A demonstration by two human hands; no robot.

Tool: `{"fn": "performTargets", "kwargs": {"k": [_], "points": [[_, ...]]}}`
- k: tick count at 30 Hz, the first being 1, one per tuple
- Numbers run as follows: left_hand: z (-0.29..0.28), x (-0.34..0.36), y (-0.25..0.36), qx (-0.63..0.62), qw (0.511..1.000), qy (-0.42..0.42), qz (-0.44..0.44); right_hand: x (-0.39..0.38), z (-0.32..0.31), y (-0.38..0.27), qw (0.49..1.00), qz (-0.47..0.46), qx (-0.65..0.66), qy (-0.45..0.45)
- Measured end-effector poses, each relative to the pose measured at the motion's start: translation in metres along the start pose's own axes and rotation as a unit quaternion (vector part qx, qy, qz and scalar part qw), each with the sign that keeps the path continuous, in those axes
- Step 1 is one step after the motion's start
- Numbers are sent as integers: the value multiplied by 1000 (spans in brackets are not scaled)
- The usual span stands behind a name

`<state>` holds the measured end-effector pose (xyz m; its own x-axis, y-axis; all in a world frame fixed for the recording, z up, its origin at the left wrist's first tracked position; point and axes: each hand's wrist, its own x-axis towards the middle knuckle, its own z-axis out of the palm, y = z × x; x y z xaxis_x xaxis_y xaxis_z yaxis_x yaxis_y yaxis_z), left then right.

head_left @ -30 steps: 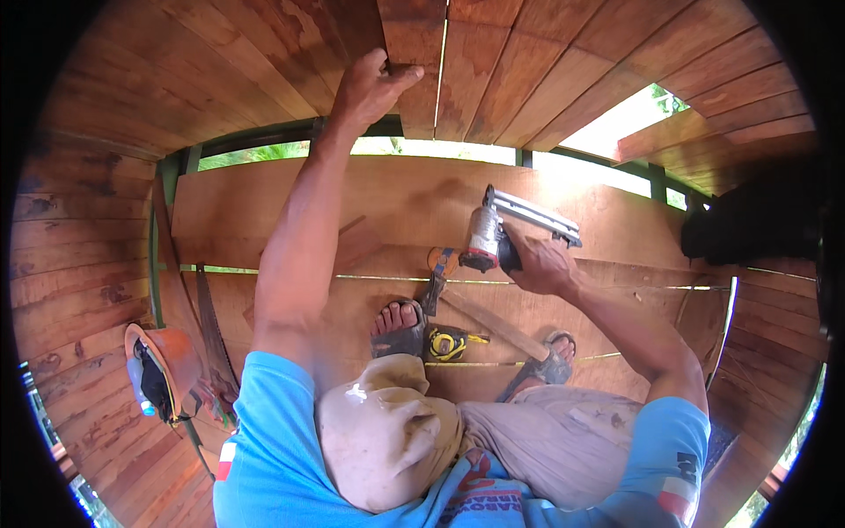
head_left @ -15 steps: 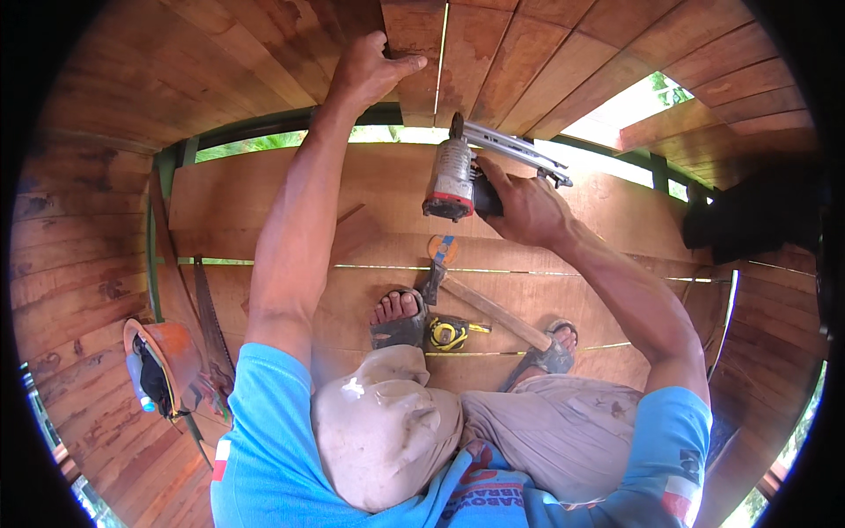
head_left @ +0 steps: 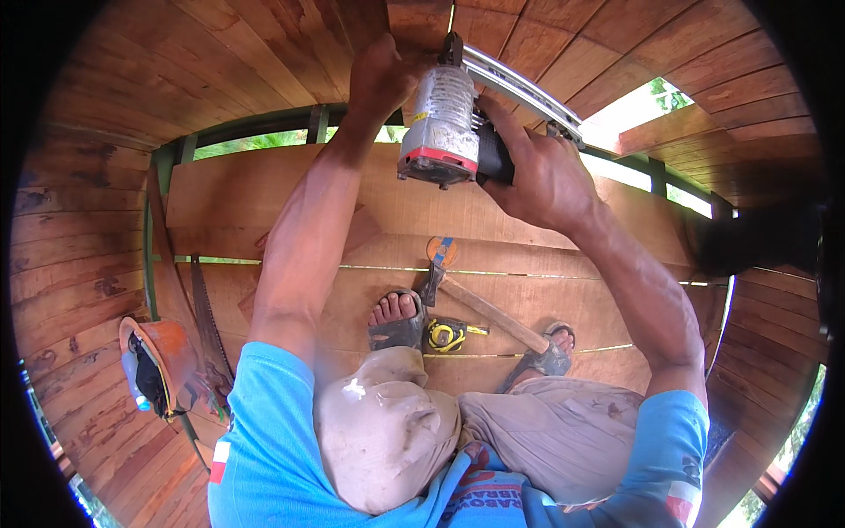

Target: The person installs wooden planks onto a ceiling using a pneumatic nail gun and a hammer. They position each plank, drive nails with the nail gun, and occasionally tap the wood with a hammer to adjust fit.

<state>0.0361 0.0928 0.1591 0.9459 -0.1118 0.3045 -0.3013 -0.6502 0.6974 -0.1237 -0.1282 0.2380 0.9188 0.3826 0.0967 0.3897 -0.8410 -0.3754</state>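
Note:
My right hand (head_left: 550,180) grips the black handle of a nail gun (head_left: 443,119), which has a silver body, a red band and a long metal magazine. The gun's nose points up at the plank wall in front of me; I cannot tell whether it touches. Just left of the nose, my left hand (head_left: 378,84) is raised with its fingers curled at the edge of a wooden board (head_left: 421,16). Shadow covers part of that hand.
Near my feet lie a wooden-handled hammer (head_left: 493,308), a yellow-black tape measure (head_left: 445,335) and an orange disc (head_left: 443,252). On the left are a handsaw (head_left: 209,321) and an orange hard hat (head_left: 172,352). A gap (head_left: 638,110) opens in the planks at upper right.
The nail gun has moved up and slightly left with my right hand, closer to the plank wall and my left hand. My left hand has shifted slightly right.

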Motion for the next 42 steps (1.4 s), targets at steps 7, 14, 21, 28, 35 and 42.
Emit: {"fn": "performTargets", "kwargs": {"k": [7,14,21,28,35,42], "points": [[21,-1,-28,-143,979,67,129,11,2,-6,1000,5,-6,2],[31,5,-45,-191,976,22,99,17,11,-1,999,-16,-14,27],[45,14,-62,-249,967,18,46,19,10,-2,1000,-5,3,2],[41,8,-62,-202,978,2,50,22,13,-1,999,-22,-6,43],[43,9,-61,-249,965,37,75,23,15,1,999,-17,-9,31],[33,8,-52,-116,984,49,128,25,12,-3,1000,11,-22,-3]]}}
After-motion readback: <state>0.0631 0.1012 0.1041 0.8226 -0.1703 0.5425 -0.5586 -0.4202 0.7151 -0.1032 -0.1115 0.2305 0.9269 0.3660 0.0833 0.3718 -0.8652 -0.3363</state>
